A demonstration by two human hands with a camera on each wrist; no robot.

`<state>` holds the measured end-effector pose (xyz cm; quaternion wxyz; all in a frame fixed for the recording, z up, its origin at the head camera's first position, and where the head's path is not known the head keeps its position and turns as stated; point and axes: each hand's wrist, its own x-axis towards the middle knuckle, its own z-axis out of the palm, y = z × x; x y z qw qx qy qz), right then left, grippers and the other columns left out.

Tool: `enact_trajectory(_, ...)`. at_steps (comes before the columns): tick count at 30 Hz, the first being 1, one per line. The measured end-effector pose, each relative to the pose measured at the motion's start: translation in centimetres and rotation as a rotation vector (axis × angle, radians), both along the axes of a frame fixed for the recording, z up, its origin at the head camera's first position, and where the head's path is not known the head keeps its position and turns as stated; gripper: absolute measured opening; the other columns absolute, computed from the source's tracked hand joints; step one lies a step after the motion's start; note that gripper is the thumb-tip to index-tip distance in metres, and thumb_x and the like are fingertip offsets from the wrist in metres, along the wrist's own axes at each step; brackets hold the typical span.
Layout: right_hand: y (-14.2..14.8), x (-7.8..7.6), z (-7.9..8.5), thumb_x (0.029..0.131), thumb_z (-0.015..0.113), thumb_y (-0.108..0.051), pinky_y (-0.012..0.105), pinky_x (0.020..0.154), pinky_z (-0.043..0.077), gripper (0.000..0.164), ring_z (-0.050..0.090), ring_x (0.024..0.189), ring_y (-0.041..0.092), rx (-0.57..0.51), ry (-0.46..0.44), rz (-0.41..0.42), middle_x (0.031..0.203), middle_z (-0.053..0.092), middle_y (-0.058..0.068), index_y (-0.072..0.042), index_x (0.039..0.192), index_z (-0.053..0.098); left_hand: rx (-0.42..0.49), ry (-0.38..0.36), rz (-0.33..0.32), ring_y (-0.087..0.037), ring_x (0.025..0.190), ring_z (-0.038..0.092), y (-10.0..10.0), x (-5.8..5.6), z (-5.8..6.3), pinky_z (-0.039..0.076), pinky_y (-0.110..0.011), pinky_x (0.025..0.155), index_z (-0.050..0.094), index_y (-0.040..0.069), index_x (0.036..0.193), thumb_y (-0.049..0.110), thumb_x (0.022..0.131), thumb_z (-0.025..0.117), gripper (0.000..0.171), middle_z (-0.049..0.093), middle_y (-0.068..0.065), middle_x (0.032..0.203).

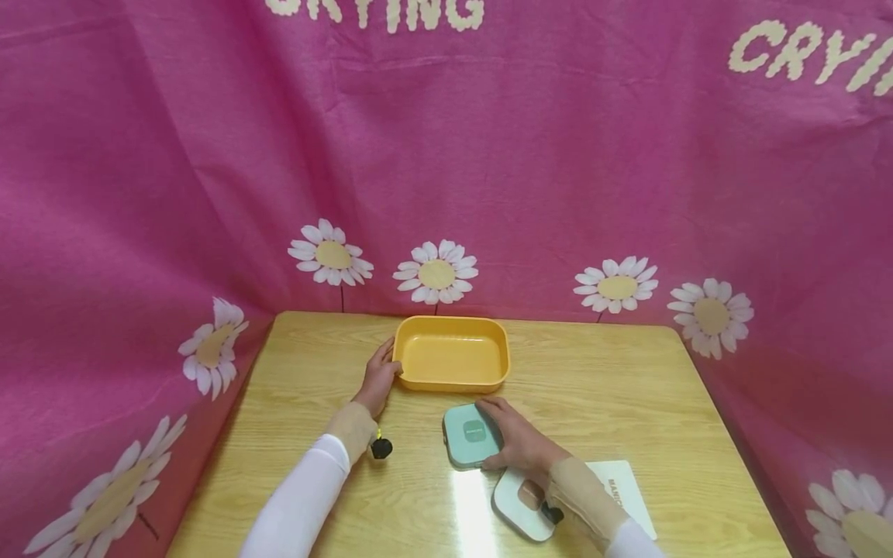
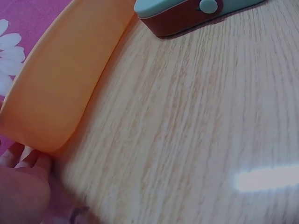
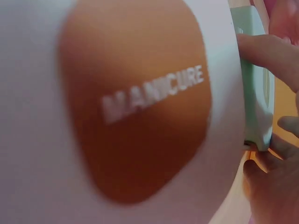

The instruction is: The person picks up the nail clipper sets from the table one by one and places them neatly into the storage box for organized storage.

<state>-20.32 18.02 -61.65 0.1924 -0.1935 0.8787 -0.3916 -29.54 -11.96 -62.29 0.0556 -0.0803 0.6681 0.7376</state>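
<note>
My left hand (image 1: 378, 381) holds the left end of a yellow rectangular tub (image 1: 453, 386), its thumb at the rim and the fingers along the outer wall. In the left wrist view those fingers touch the tub's corner. My right hand (image 1: 519, 438) grips a mint-green square case (image 1: 460, 442) by its right side, thumb at the near edge and fingers at the far one. A brown lower half and a round clasp of this case (image 2: 168, 21) show in the left wrist view. Under my right wrist lies a white case (image 1: 519, 521) with a brown label reading MANICURE.
A white flat box or card (image 1: 631, 496) with partly hidden lettering lies right of my right forearm. The wooden table (image 1: 593, 372) meets a pink daisy-print cloth (image 1: 530, 194) at the back and on both sides.
</note>
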Motion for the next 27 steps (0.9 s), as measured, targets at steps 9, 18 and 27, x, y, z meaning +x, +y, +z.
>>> enact_trajectory(9, -0.5, -0.4, -0.3, 0.069, 0.098, -0.011, 0.060, 0.122, 0.029, 0.112, 0.026, 0.155, 0.040, 0.136, 0.050, 0.110, 0.170, 0.025, 0.014, -0.009, 0.163, 0.036, 0.013, -0.013, 0.018, -0.031, 0.148, 0.041, 0.1, 0.5, -0.7, 0.045, -0.025, 0.100, 0.039, 0.003, 0.161, -0.005, 0.083, 0.049, 0.078, 0.040, -0.020, 0.164)
enact_trajectory(18, -1.0, -0.4, -0.1, 0.065, 0.101, -0.016, 0.059, 0.120, 0.034, 0.113, 0.035, 0.149, 0.039, 0.145, 0.090, 0.090, 0.163, 0.034, 0.017, -0.005, 0.160, 0.041, 0.051, 0.001, 0.035, -0.028, 0.143, 0.042, 0.2, 0.3, -1.6, 0.038, -0.033, 0.112, 0.042, -0.002, 0.157, -0.003, 0.083, 0.048, 0.075, 0.042, -0.020, 0.163)
enact_trajectory(27, -1.6, -0.4, -0.4, 0.063, 0.101, -0.019, 0.055, 0.117, 0.040, 0.113, 0.042, 0.139, 0.035, 0.117, 0.133, 0.064, 0.153, 0.040, 0.017, 0.003, 0.156, 0.041, 0.068, -0.035, 0.059, -0.029, 0.147, 0.039, 0.3, 0.0, -1.5, 0.038, -0.036, 0.115, 0.043, -0.002, 0.157, -0.002, 0.084, 0.050, 0.074, 0.039, -0.020, 0.164)
